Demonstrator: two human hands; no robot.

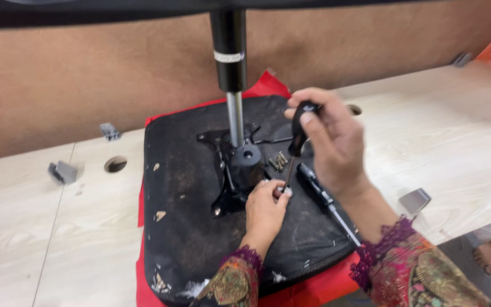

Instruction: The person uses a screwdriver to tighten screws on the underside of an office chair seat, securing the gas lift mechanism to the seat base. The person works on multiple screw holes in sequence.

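At the far left of the frame a small grey bracket (62,171) lies on the pale wooden bench (41,239), beside a round hole (115,164). Toward the middle, the upturned black seat pad (188,227) rests on red fabric (141,278), with a black metal plate (235,181) and the gas cylinder (229,57) rising out of the top of the frame. Your left hand (265,211), centre of the frame, pinches closed on a small screw (287,192) at the plate's edge. Your right hand (331,139) has its grip closed around the black-handled screwdriver (297,136), tip down at that screw. Just right lies a second screwdriver (322,199), and loose screws (278,161) sit above it.
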